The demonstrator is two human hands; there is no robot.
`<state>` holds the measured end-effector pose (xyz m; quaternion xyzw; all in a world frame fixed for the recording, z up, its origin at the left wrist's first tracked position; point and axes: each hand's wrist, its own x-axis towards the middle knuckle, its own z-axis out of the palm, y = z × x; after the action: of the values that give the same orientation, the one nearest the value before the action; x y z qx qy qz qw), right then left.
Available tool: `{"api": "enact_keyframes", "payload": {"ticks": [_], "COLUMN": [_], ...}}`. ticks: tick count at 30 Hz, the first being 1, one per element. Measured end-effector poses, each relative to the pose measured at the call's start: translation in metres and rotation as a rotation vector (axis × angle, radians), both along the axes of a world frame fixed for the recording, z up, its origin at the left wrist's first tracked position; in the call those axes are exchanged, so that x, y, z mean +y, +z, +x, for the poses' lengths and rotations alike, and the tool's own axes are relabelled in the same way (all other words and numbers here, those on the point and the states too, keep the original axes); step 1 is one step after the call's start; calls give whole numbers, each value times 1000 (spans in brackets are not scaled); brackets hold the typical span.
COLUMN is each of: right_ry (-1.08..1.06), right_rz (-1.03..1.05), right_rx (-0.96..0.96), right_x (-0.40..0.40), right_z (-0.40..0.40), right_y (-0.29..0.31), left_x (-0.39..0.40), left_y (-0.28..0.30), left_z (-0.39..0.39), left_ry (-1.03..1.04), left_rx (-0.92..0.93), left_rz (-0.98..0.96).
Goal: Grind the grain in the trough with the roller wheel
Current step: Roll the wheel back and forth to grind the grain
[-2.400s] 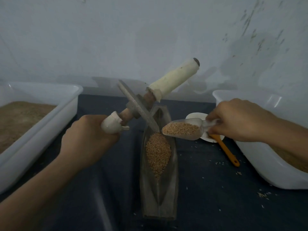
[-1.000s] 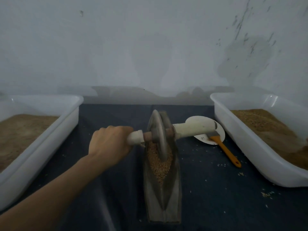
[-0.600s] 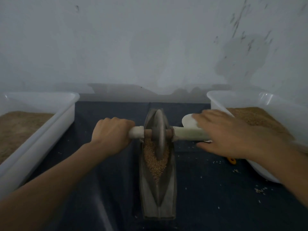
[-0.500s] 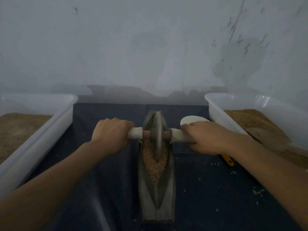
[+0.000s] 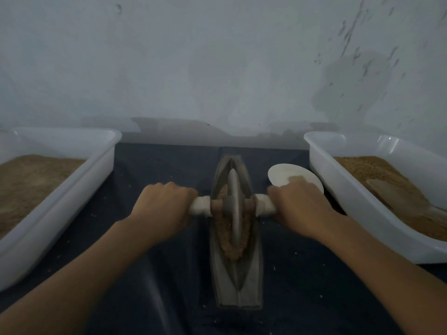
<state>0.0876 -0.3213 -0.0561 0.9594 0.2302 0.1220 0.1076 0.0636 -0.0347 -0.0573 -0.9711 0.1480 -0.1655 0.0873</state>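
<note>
Gripping the roller wheel (image 5: 234, 206) by its axle, your left hand (image 5: 162, 208) and right hand (image 5: 301, 209) each clamp one white-wrapped end; the disc stands upright in the grain (image 5: 227, 228), mid-trough (image 5: 235, 281), on the dark surface (image 5: 169, 274).

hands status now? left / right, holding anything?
Left hand: closed, gripping the left handle of the roller wheel.
Right hand: closed, gripping the wheel's right handle.
</note>
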Motion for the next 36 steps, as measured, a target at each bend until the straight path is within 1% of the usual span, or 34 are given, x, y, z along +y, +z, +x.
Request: {"api": "enact_keyframes", "payload": {"ticks": [4,7,11,15,18,21,23,24,26,27,30,33,36], "right_ry": [9,-16,-79,-79,-117,-122,-60,-20,22,10,-106,-152,-128], "right_rz": [-11,-10,30,41,58,62,10,-19,11,8,-36,-35,-71], "right_rx": [2,-19,-5,-124,-134,-101,-70,-91,-142,-115,28,-29,-87], "right_x": [0,5,8,8,11,10,8,7,9,11,18,26,31], "right_z": [-40,-38,-2,38,46,22,-6,-22,-45,-50,-39,-9,23], "right_y": [10,14,1,-6,-4,-2,1,3,13,17,16,15,18], "left_x": [4,2,-5,-13,-19,-16,-8,-4,2,5,1,-7,-13], "left_y": [0,-1,-3,-1,5,8,4,2,0,0,-1,-7,-6], "left_z": [-27,-23,6,44,58,37,12,-2,-22,-26,-15,18,46], "left_ry": [-88,-149,-70,3,45,30,-9,-50,-165,-190,-124,13,72], "left_rx": [-106,-163,-111,-92,-65,-83,-68,-77,-118,-124,-98,-70,-55], "left_rz": [33,66,72,3,-4,45,48,40,39,40,86,24,-40]}}
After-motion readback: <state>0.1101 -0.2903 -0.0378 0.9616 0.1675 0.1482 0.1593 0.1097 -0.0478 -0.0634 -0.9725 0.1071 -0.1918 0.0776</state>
